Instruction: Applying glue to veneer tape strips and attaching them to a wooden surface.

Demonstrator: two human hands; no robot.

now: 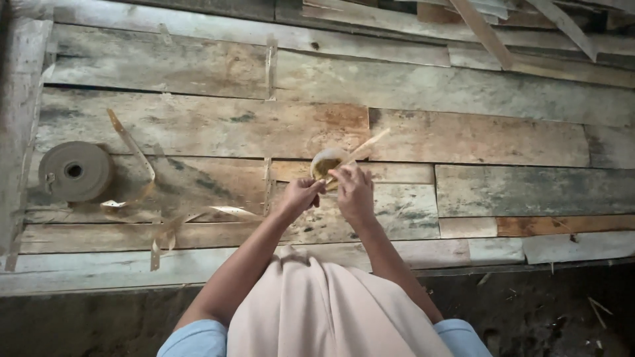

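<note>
- The small coil of pale strip (327, 162) sits between your two hands, held up over the middle of the plank floor (463, 142), just ahead of your knees.
- A loose end of the strip (368, 145) sticks out from the coil, slanting up and to the right.
- Your left hand (301, 196) is closed in a pinch, fingertips pressed against the lower left edge of the coil; the fingers are curled in, not spread.
- Your right hand (354, 188) is likewise closed on the coil's lower right side, with its fingertips up where the loose end leaves the coil.
- The two hands are close together, almost touching, with the coil gripped between them.
- Your pale cloth-covered lap (317, 311) lies just below the hands, with light blue sleeves (195, 338) at the bottom edge.
- Left of your left forearm, curled offcuts of strip (173, 221) lie scattered on the boards.
- Farther left, well apart from the hands, a large grey-brown roll of strip (74, 171) lies flat, with a tail (132, 147) curling away from it.
- At the top right, thin wooden slats (486, 33) lie crosswise over the boards.
- Dark bare ground (542, 311) runs below the floor's near edge.
</note>
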